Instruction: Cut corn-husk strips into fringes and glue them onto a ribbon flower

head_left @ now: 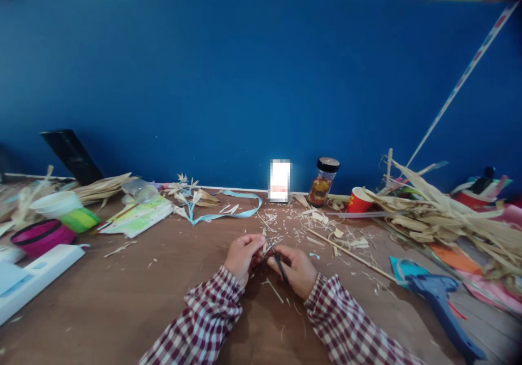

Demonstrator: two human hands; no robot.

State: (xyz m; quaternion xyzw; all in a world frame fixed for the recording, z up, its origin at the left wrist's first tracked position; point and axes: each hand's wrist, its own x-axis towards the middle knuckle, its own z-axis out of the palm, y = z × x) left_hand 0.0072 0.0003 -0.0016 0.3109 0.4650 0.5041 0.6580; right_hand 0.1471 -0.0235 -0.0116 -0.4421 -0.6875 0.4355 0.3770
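My left hand (243, 254) is closed in a pinch on a small pale strip of dried leaf (266, 243), held just above the brown table (122, 310). My right hand (297, 270) is closed on small dark-handled scissors (278, 261), whose tip points up toward the strip between the two hands. Both wrists wear red and white checked sleeves. Pale leaf scraps (302, 226) lie scattered on the table just beyond my hands.
A blue glue gun (438, 297) lies at the right, a heap of dried husks (440, 212) behind it. A red cup (359, 200), a jar (323, 182) and a light-blue ribbon (228, 210) sit near the blue wall. Bowls (57, 212) and a white power strip (28, 280) are at left.
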